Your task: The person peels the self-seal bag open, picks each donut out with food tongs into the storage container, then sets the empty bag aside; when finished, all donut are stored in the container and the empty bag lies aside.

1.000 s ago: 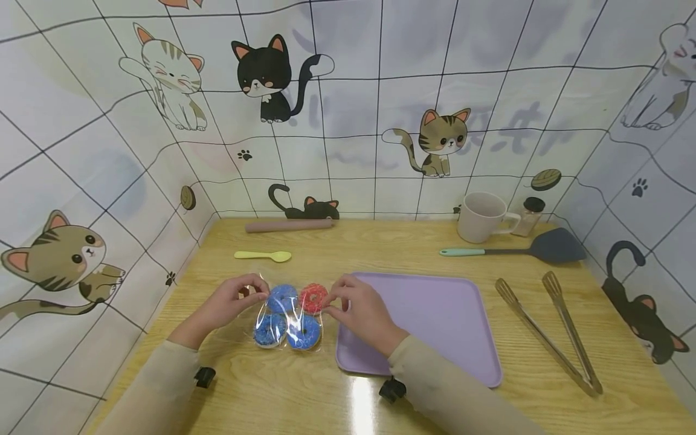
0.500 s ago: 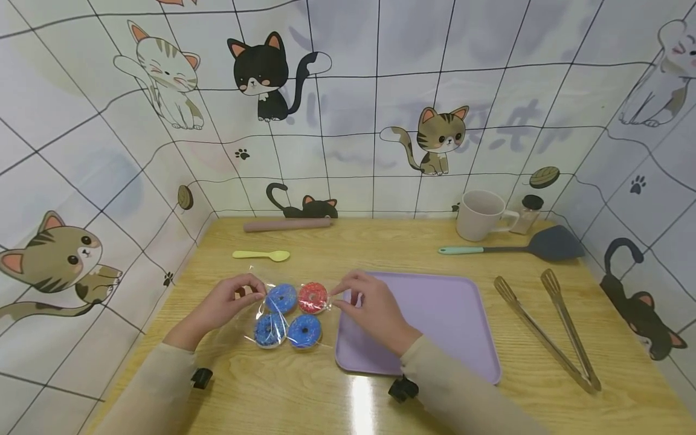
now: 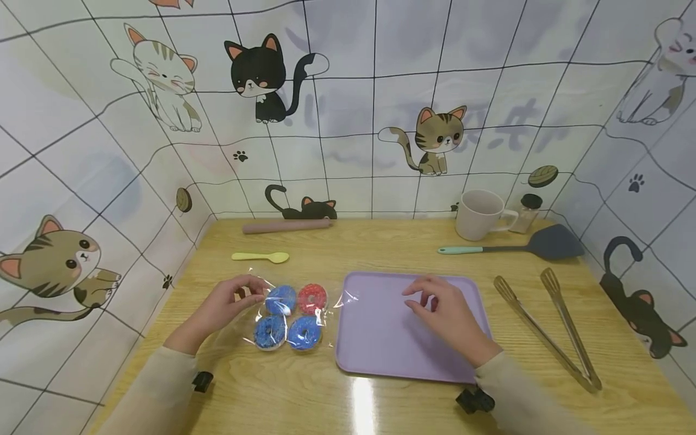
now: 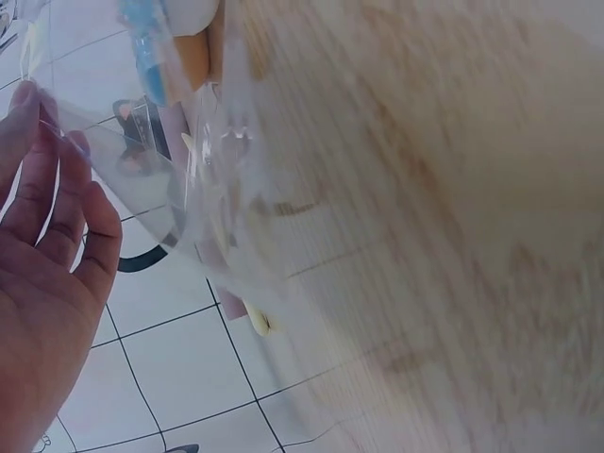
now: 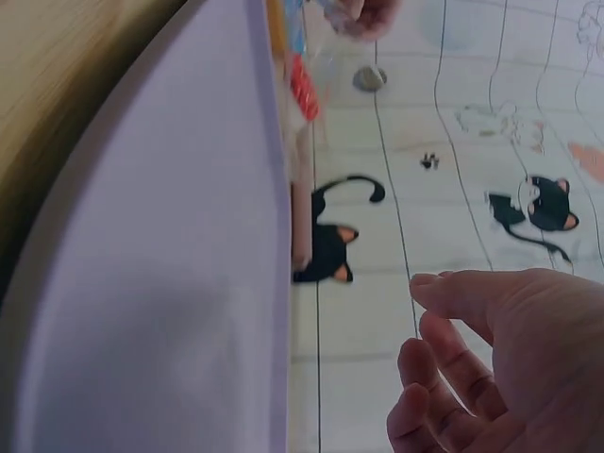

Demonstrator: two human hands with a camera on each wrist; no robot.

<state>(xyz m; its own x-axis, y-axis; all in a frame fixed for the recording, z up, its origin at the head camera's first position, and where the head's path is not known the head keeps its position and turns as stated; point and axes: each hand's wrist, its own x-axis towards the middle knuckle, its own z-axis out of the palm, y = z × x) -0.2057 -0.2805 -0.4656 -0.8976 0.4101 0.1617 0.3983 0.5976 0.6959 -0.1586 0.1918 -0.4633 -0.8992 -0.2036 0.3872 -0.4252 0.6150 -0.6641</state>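
Note:
A clear plastic bag (image 3: 288, 317) with three blue doughnuts (image 3: 303, 332) and one red doughnut (image 3: 312, 298) lies on the wooden table left of the purple tray (image 3: 380, 338). My left hand (image 3: 234, 299) pinches the bag's left edge near the top; the left wrist view shows the clear film (image 4: 151, 179) against its fingers (image 4: 57, 208). My right hand (image 3: 443, 311) hovers over the tray's right part, fingers loosely curled and holding nothing; the right wrist view shows its fingers (image 5: 472, 377) and the tray (image 5: 170, 283).
A yellow spoon (image 3: 261, 257) and a brown rolling pin (image 3: 286, 226) lie behind the bag. At back right stand a mug (image 3: 480, 215), a small shaker (image 3: 527, 214) and a spatula (image 3: 516, 246). Metal tongs (image 3: 549, 329) lie right of the tray. Cat-patterned walls enclose the table.
My right hand let go of the bag's right edge and moved right, over the tray. My left hand and the bag stayed put.

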